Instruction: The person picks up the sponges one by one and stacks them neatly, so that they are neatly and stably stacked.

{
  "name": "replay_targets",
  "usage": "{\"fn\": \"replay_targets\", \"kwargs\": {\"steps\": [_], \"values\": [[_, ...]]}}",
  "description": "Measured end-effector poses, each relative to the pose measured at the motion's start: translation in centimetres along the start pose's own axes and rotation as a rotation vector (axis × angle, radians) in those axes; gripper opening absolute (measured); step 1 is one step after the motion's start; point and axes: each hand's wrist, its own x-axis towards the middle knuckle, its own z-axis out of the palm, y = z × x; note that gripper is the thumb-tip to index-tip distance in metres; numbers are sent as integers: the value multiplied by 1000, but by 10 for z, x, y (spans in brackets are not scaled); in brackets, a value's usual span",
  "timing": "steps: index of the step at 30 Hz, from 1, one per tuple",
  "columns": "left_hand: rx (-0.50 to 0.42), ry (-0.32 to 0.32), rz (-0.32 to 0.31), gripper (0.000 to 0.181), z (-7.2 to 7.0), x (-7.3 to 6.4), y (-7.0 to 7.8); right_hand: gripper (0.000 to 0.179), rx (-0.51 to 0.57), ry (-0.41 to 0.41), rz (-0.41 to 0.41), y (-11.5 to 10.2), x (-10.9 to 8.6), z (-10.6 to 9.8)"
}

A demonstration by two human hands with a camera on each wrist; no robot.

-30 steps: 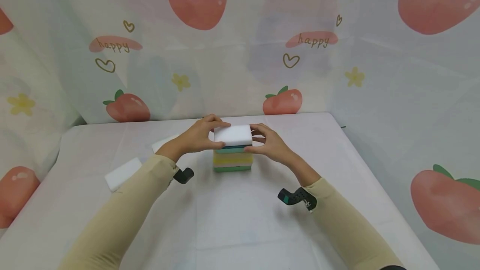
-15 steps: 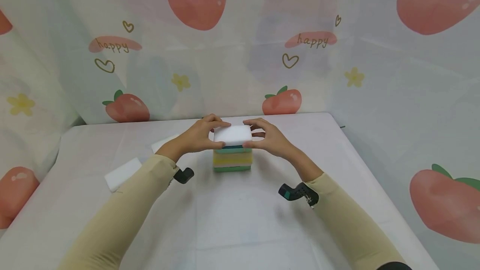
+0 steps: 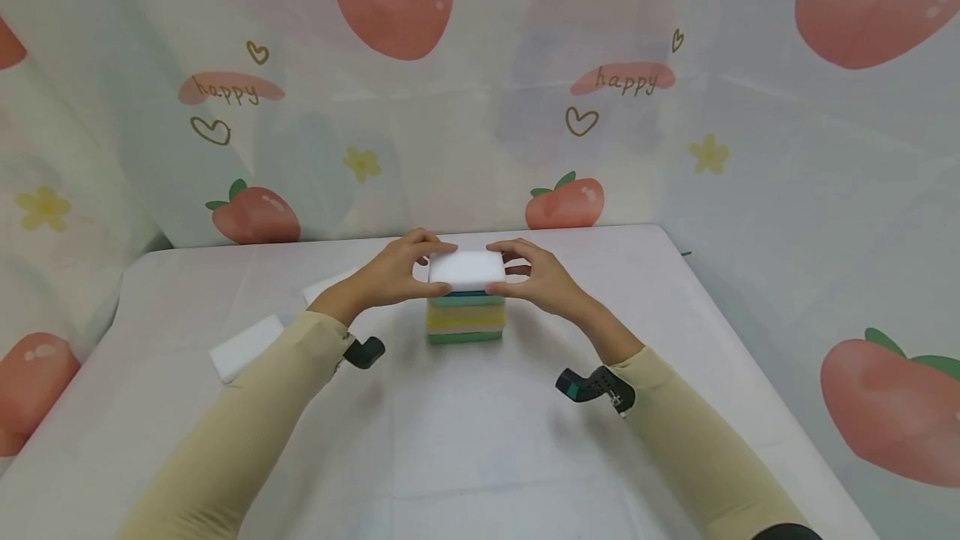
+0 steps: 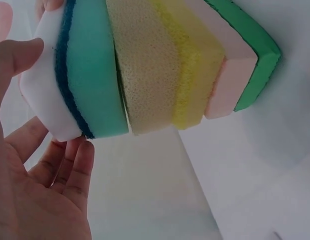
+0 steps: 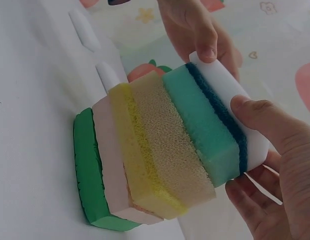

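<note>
A white sponge block [image 3: 467,271] tops a stack of sponges at the table's middle. My left hand [image 3: 386,275] grips its left end, thumb on the near side and fingers beyond. At the opposite end, my right hand [image 3: 543,280] holds the same block between thumb and fingers. Below it in the left wrist view come a teal sponge [image 4: 92,75] with a dark blue scouring layer, a beige porous sponge [image 4: 142,70], a yellow one [image 4: 187,75], a pale pink one [image 4: 232,85] and a green one [image 4: 257,45] at the bottom. Layers sit slightly out of line.
Two more white blocks lie left of the stack: one [image 3: 243,348] beside my left forearm, another [image 3: 321,290] partly hidden behind my left wrist. A white cloth covers the table [image 3: 465,440]. Behind it hangs a peach-print curtain [image 3: 480,123].
My right hand's fingers have shifted from the block's right end to its far top edge, with the thumb slightly further left. The left hand and the stack look nearly still.
</note>
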Motion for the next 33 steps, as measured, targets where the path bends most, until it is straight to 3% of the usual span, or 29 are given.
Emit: {"fn": "replay_targets", "kwargs": {"steps": [11,19,26,33], "values": [[-37,48,-14,62,-5,-13,-13,62,11,6,-2,0,0,0],[1,81,-49,56,-17,-26,-30,63,18,10,6,-1,-1,0],[70,112,-100,49,-17,-42,-64,65,41,15,3,1,0,0],[122,136,-217,55,-18,-59,-108,62,37,19,-8,-4,-3,2]]}}
